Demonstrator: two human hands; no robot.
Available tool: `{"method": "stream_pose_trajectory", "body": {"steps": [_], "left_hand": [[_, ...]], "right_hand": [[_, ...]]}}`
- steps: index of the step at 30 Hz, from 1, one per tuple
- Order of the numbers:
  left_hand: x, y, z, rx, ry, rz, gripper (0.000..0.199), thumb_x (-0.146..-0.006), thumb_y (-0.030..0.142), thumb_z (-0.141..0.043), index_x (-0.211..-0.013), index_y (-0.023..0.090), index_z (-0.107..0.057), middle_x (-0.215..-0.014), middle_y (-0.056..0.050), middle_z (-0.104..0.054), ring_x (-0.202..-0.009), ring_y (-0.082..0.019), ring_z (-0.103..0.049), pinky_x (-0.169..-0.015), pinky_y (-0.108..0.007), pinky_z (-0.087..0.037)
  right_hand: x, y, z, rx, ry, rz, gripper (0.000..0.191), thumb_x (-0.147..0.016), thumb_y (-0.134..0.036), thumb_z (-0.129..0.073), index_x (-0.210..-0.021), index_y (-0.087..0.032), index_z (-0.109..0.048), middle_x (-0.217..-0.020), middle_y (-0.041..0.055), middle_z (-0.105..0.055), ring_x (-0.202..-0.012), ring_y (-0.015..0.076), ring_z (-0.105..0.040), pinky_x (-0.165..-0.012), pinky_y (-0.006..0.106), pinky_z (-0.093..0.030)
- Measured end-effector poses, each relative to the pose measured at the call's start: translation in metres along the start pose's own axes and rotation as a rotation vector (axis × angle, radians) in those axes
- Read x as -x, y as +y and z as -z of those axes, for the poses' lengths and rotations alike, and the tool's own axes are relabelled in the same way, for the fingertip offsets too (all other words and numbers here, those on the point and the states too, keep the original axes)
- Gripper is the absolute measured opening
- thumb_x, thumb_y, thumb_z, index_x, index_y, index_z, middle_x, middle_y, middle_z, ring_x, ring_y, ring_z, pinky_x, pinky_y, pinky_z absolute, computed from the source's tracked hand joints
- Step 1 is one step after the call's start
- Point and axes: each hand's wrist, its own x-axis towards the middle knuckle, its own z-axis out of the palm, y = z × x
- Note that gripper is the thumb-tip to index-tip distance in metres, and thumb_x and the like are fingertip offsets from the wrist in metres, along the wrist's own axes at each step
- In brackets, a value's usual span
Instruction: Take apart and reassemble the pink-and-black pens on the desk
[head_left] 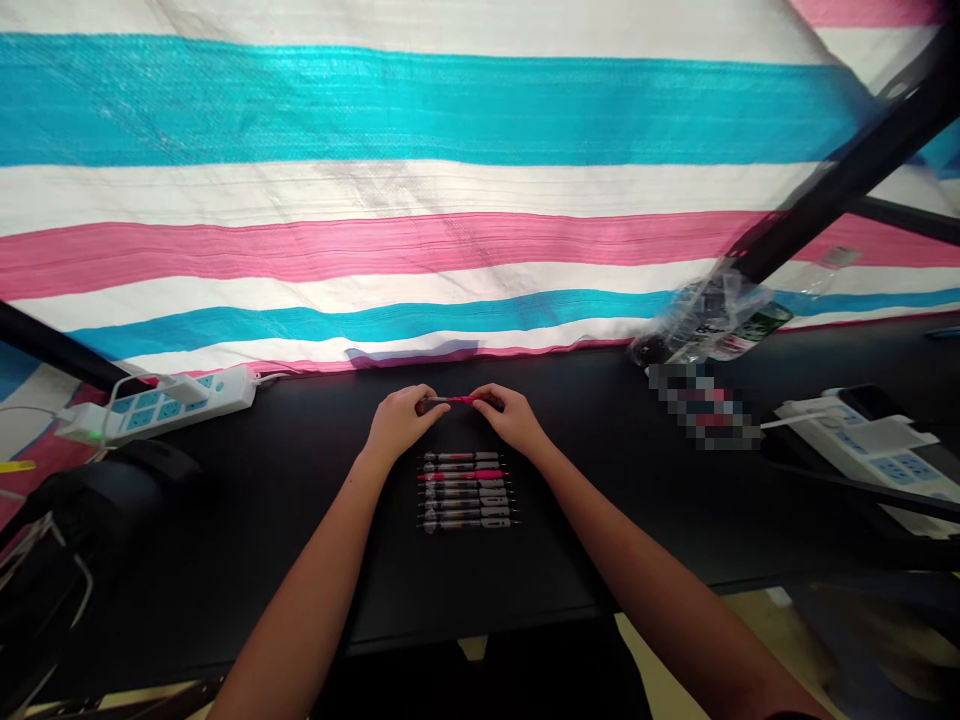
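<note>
At the black table (247,540), the left hand (401,420) and right hand (512,418) each grip one end of a red-banded pen (457,401), its long axis running crosswise between them. A neat row of similar pens (465,490) lies parallel just nearer the person, touched by neither hand.

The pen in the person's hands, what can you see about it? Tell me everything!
This pen is thin and looks like plastic. Its middle is bright pinkish red, and its left end is dark. It lies sideways, nearly level, with the left hand gripping one end and the right hand gripping the other. It is above a black table, just past a neat row of pens. It is too small to read any writing on it.
</note>
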Motion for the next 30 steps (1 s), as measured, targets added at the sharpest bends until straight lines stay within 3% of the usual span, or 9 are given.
{"method": "stream_pose_trajectory", "body": {"steps": [6,9,14,20,25,30], "left_hand": [[-0.0011,-0.0003,-0.0038,0.212,0.063,-0.096,0.019,-0.096,0.028,-0.055,-0.102,0.019,-0.072,-0.089,-0.005,-0.071,-0.067,-0.015,-0.058,-0.064,-0.028,-0.045],[-0.0014,-0.0013,-0.0044,0.223,0.089,-0.077,0.021,-0.096,0.029,-0.057,-0.106,0.019,-0.072,-0.088,-0.005,-0.071,-0.068,-0.015,-0.059,-0.067,-0.029,-0.047],[-0.0013,-0.0048,-0.0053,0.26,0.112,-0.024,0.038,-0.094,0.025,-0.057,-0.132,0.02,-0.061,-0.081,0.0,-0.063,-0.064,-0.012,-0.055,-0.066,-0.026,-0.048],[-0.0065,-0.0099,-0.0079,0.611,0.154,0.142,0.028,-0.092,0.029,-0.056,-0.116,0.016,-0.063,-0.089,-0.004,-0.067,-0.069,-0.013,-0.062,-0.065,-0.026,-0.051],[-0.0087,-0.0071,-0.0041,0.953,0.127,0.335,0.042,-0.083,0.041,-0.071,-0.115,0.015,-0.061,-0.093,-0.008,-0.072,-0.074,-0.017,-0.07,-0.066,-0.032,-0.06],[-0.0082,-0.0039,-0.0034,1.071,0.175,0.413,0.049,-0.076,0.04,-0.08,-0.112,0.015,-0.06,-0.089,-0.007,-0.073,-0.072,-0.018,-0.071,-0.066,-0.034,-0.061]], "right_hand": [[-0.0006,-0.0004,0.001,-0.101,-0.015,-0.026,0.02,-0.085,-0.037,-0.064,-0.092,-0.019,-0.07,-0.085,0.0064,-0.074,-0.081,0.0226,-0.069,-0.079,0.037,-0.053],[-0.0004,-0.0023,0.0018,-0.144,-0.042,-0.035,0.022,-0.085,-0.039,-0.065,-0.093,-0.019,-0.07,-0.084,0.006,-0.074,-0.08,0.0219,-0.068,-0.079,0.037,-0.052],[-0.002,-0.0043,0.0019,-0.209,-0.037,-0.069,0.03,-0.084,-0.048,-0.067,-0.091,-0.019,-0.069,-0.078,0.0047,-0.072,-0.075,0.02,-0.066,-0.077,0.036,-0.053],[-0.0035,-0.0073,0.0032,-0.229,-0.022,-0.082,0.042,-0.089,-0.059,-0.059,-0.081,-0.018,-0.069,-0.068,0.003,-0.066,-0.064,0.0167,-0.059,-0.066,0.032,-0.051],[-0.0029,-0.0076,0.0035,-0.235,-0.01,-0.094,0.044,-0.089,-0.06,-0.059,-0.08,-0.018,-0.068,-0.068,0.0031,-0.066,-0.063,0.0162,-0.059,-0.066,0.031,-0.05],[-0.0034,-0.0026,0.0027,-0.275,0.009,-0.112,0.035,-0.081,-0.052,-0.071,-0.091,-0.019,-0.066,-0.078,0.0036,-0.069,-0.074,0.018,-0.063,-0.074,0.033,-0.051]]}}
